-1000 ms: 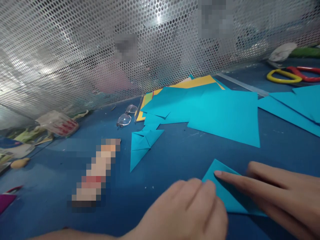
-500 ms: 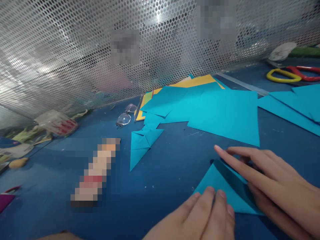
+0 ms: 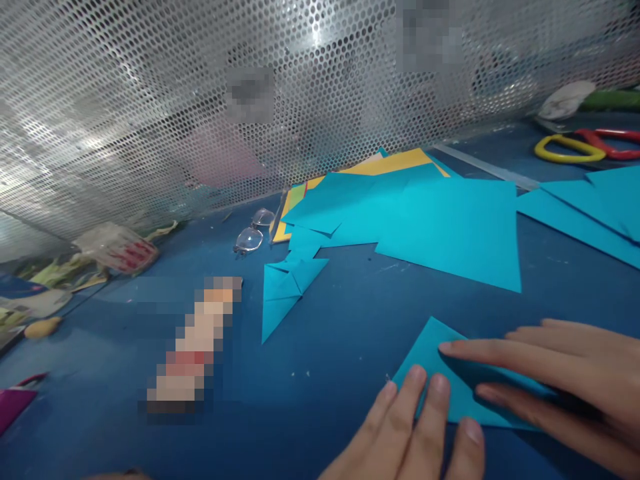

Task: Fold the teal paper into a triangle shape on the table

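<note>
Fingers of both hands lie flat on a small folded piece of turquoise paper (image 3: 453, 390) at the near right of the dark blue worktop (image 3: 340, 333). The left hand (image 3: 415, 440) comes in from below, its fingers (image 3: 433, 400) held side by side, and the tips press the paper's near-left edge. The right hand (image 3: 565, 380) reaches in from the right with fingers slightly spread and laid out straight; the index fingertip (image 3: 447, 347) rests near the paper's upper point, and a lower finger presses the bottom edge. Neither hand pinches or lifts anything.

The paper's long edge runs from its far-left point down toward the lower right, so most of it lies directly under and between the two sets of fingertips. The right hand covers more of it; the left touches only its edge.

Beyond the fingertips lies a large flat turquoise sheet (image 3: 450, 227), well apart, with a folded turquoise triangular shape (image 3: 285, 293) further off to the left of them.

The paper's right end is hidden under the right palm, so its full outline cannot be told. Both wrists are cut off by the frame. A pixelated block on the worktop to the left cannot be made out.
</note>
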`<control>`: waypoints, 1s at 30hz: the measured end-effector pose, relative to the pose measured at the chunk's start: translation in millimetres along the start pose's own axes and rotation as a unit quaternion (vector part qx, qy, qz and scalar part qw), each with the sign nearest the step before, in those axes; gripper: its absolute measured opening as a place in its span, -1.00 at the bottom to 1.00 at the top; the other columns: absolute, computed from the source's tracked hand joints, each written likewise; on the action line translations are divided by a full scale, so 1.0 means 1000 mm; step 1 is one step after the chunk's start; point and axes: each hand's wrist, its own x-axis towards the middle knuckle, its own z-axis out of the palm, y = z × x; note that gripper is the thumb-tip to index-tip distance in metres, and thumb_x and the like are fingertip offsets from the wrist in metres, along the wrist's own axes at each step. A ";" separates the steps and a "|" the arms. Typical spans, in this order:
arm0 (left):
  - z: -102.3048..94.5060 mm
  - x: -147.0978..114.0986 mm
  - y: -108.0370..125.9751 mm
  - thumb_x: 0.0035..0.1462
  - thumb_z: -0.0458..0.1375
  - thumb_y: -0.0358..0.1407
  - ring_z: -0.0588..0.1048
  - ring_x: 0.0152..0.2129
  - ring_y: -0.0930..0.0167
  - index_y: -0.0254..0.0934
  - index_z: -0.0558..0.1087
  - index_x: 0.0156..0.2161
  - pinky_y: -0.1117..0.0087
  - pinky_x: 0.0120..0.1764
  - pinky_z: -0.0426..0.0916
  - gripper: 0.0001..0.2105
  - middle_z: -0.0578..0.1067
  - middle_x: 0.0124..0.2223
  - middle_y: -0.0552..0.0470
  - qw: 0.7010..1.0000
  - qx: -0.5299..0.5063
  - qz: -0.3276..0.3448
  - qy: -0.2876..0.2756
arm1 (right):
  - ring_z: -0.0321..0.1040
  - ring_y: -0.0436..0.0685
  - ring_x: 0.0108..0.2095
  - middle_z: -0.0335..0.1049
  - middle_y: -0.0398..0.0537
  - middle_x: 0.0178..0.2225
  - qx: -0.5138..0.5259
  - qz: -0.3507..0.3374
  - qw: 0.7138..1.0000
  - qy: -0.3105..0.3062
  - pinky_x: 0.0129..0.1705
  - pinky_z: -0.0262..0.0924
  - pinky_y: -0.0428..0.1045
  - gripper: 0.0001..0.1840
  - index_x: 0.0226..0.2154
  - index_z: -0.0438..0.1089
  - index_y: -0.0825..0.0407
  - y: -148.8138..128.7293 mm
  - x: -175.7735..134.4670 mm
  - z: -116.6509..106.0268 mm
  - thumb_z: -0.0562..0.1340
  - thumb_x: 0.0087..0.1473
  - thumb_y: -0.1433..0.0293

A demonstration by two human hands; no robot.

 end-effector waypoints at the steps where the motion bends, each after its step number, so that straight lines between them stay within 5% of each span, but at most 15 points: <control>1: 0.012 -0.004 0.014 0.81 0.31 -0.22 0.69 0.50 0.11 -0.20 0.75 0.41 0.26 0.37 0.72 -0.72 0.75 0.49 -0.06 0.999 0.002 -0.034 -0.004 | 0.80 0.14 -0.32 0.74 -0.39 -0.23 -0.011 -0.008 1.000 0.008 -0.18 0.76 -0.08 -0.57 0.45 0.47 -0.57 0.001 -0.001 -0.001 0.18 0.70 0.16; 4: 0.040 -0.011 0.049 0.75 0.40 -0.15 0.67 0.49 -0.11 -0.24 0.71 0.43 0.05 0.30 0.80 -0.65 0.75 0.47 -0.21 0.995 -0.007 -0.095 -0.002 | 0.69 0.16 -0.46 0.66 -0.36 -0.36 -0.027 -0.021 0.999 -0.004 -0.39 0.64 -0.05 -0.61 0.39 0.55 -0.52 0.005 -0.003 -0.002 0.17 0.72 0.11; 7: 0.043 -0.014 0.056 0.74 0.42 -0.15 0.62 0.54 -0.13 -0.26 0.69 0.44 0.04 0.37 0.75 -0.63 0.70 0.52 -0.23 0.995 -0.015 -0.098 -0.006 | 0.62 0.28 -0.52 0.58 -0.24 -0.49 0.006 0.033 0.999 -0.007 -0.57 0.44 0.06 -0.65 0.24 0.74 -0.52 0.008 -0.004 0.001 0.32 0.59 -0.07; 11: 0.037 -0.013 0.051 0.73 0.43 -0.16 0.59 0.56 -0.11 -0.24 0.67 0.46 0.06 0.41 0.72 -0.62 0.66 0.57 -0.21 0.995 -0.036 -0.084 -0.036 | 0.67 0.43 -0.42 0.58 -0.11 -0.51 0.044 0.129 0.991 0.009 -0.51 0.48 0.13 -0.63 0.09 0.84 -0.53 0.008 0.001 0.008 0.52 0.32 -0.18; 17: 0.062 -0.011 0.070 0.70 0.46 -0.08 0.69 0.47 -0.15 -0.22 0.69 0.41 -0.04 0.31 0.80 -0.62 0.75 0.47 -0.22 0.993 -0.039 -0.107 -0.037 | 0.67 0.45 -0.38 0.54 -0.09 -0.51 0.056 0.129 0.990 0.013 -0.47 0.51 0.14 -0.61 0.03 0.84 -0.52 0.008 0.012 0.016 0.51 0.29 -0.24; 25: 0.032 -0.015 0.040 0.72 0.43 -0.21 0.56 0.60 -0.05 -0.29 0.70 0.40 0.12 0.52 0.60 -0.68 0.69 0.55 -0.22 0.996 -0.050 -0.075 -0.011 | 0.68 0.46 -0.36 0.55 -0.08 -0.50 0.066 0.137 0.988 0.023 -0.45 0.54 0.14 -0.59 0.03 0.85 -0.51 0.012 0.013 0.017 0.51 0.29 -0.26; 30: 0.044 -0.017 0.054 0.74 0.41 -0.18 0.59 0.57 -0.05 -0.27 0.70 0.43 0.08 0.52 0.58 -0.66 0.70 0.54 -0.21 0.993 -0.015 -0.119 0.024 | 0.69 0.46 -0.34 0.56 -0.08 -0.49 0.077 0.138 0.987 0.028 -0.44 0.56 0.14 -0.58 0.02 0.85 -0.50 0.013 0.013 0.015 0.51 0.29 -0.28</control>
